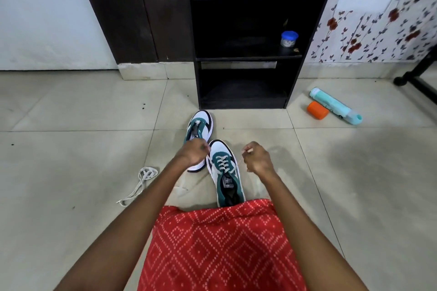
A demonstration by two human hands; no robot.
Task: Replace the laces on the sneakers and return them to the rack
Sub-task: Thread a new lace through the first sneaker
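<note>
The near sneaker (224,172) lies on the floor (82,160) before the rack (248,58), its heel hidden under red cloth (217,243). The left hand (192,152) and right hand (257,158) each pinch an end of its lace (223,164); the ends are barely visible. The left hand partly covers the second sneaker (201,125). A loose lace (139,184) lies on open floor to the left.

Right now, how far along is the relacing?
Done: near sneaker is laced up most of its eyelets. In hand: left hand and right hand each pinch an end of its lace, held out sideways. Left: far sneaker seems not fully laced, a loose lace lies on the floor, and both sneakers are off the rack.
</note>
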